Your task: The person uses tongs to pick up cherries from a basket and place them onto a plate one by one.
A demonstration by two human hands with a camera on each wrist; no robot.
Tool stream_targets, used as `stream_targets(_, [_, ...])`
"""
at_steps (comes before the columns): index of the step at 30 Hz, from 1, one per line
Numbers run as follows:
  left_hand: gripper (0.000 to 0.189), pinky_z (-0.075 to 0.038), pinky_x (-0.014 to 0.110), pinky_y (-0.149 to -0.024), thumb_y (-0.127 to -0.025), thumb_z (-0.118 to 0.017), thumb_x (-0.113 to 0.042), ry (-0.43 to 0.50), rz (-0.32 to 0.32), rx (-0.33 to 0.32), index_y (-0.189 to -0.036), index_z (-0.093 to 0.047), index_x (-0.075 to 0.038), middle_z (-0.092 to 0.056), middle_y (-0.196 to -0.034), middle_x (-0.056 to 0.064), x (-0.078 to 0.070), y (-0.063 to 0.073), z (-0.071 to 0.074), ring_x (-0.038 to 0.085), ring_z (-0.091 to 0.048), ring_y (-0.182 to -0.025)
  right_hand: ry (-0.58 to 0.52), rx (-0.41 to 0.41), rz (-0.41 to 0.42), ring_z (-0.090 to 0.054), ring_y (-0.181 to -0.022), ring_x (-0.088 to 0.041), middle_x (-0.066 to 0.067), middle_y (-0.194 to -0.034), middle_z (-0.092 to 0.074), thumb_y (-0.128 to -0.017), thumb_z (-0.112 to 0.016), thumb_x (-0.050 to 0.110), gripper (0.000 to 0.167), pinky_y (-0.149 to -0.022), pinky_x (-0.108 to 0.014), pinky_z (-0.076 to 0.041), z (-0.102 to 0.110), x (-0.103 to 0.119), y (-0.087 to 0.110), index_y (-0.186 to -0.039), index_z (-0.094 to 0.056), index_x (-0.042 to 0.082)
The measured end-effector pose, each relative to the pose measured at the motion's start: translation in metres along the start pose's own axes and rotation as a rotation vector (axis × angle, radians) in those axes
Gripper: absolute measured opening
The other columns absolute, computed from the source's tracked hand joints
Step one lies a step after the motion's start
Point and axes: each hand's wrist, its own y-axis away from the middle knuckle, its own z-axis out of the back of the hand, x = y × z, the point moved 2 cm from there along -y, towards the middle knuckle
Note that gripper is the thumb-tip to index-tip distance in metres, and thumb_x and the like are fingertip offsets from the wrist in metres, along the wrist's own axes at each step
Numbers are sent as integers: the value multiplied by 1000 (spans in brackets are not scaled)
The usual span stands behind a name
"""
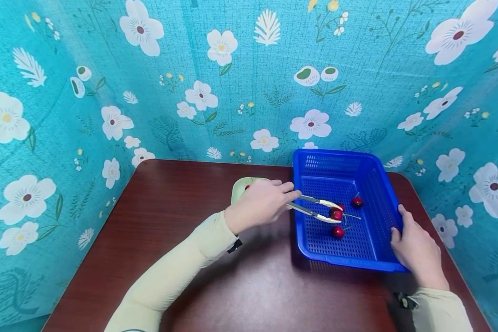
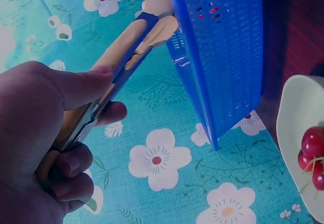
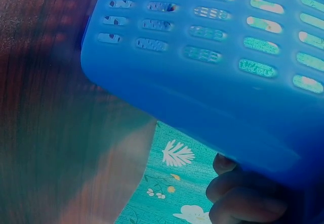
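My left hand (image 1: pixel 263 205) grips tongs (image 1: pixel 314 215), their tips around a cherry (image 1: pixel 336 215) right of the frame's centre, inside the blue basket (image 1: pixel 348 262) my right hand (image 1: pixel 417 246) holds. At least three cherries (image 2: pixel 313 142) lie in the green dish (image 2: pixel 287 113), others in the basket: partway done, I judge.

No readable text, labels, brands, numbers or signs anywhere
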Motion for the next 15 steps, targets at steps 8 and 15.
stream_targets(8, [34,-46,23,-51,-99,-64,-36,-25,28,-107,-131,-68,-27,-65,-100,-9,10,15,11,8,-63,-80,3,-2,-4,-50,-115,-67,-45,-141,-44,-101,-55,10,75,-80,-75,-43,1,1,0,-164,-14,1])
stream_targets(15, [34,-49,23,-56,-98,-68,-35,88,65,-158,-131,-69,-24,-67,-100,-7,20,27,14,9,-64,-80,2,-4,-4,-50,-114,-68,-45,-141,-44,-101,-55,11,76,-79,-75,-44,1,1,0,-164,-14,1])
